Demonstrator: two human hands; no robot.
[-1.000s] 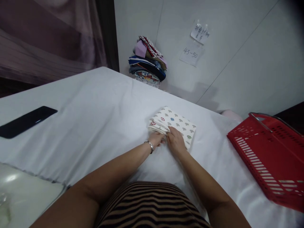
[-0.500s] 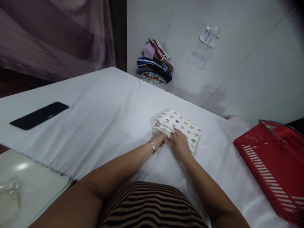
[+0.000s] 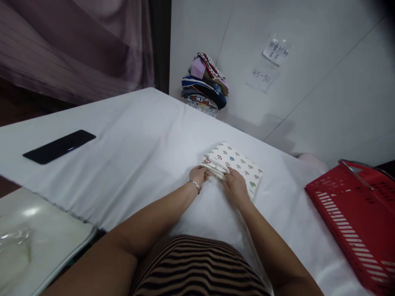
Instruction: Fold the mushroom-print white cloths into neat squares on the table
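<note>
A folded white cloth (image 3: 239, 162) printed with small grey, red, blue and green shapes lies on the white-covered table (image 3: 138, 148). My left hand (image 3: 200, 174), with a silver bracelet on the wrist, grips the cloth's near left corner with curled fingers. My right hand (image 3: 236, 185) is beside it, fingers closed on the near edge of the same cloth. The two hands sit close together, and their fingertips are partly tucked under the fabric layers.
A red plastic basket (image 3: 354, 222) with a metal handle stands at the right. A black phone (image 3: 59, 146) lies at the table's left. A pile of folded coloured clothes (image 3: 205, 84) sits against the wall, below two paper notes (image 3: 267, 61).
My left hand has slid a little left along the cloth's near edge, away from my right hand. The camera view has shifted slightly; the cloth stays in place.
</note>
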